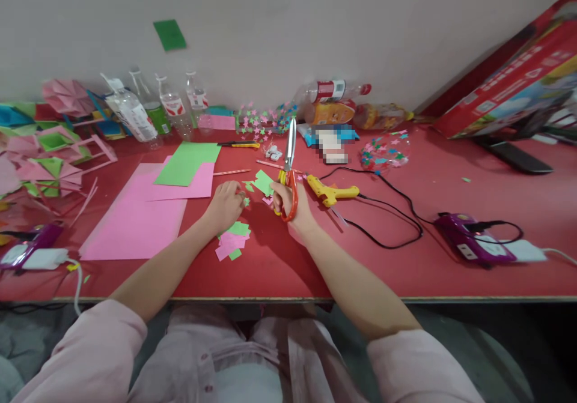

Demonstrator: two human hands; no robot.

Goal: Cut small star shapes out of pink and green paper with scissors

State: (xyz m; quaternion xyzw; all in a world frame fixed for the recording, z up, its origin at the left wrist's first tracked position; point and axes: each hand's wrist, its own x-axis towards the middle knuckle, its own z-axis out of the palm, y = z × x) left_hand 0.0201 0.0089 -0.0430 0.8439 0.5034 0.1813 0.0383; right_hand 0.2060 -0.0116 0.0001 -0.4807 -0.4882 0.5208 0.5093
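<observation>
My right hand (291,208) is closed around the orange handles of a pair of scissors (289,172), whose silver blades point up and away from me. My left hand (225,205) rests on the red table (451,253) with fingers curled, pinching a small paper scrap near a tiny green piece (246,200). A green paper offcut (262,182) lies between the two hands. Pink and green scraps (232,241) lie under my left wrist.
Pink sheets (139,214) and a green sheet (187,163) lie at left. A yellow glue gun (331,191) with a black cord lies right of the scissors, leading to a purple power strip (471,241). Bottles, paper crafts, star confetti and a red box line the back.
</observation>
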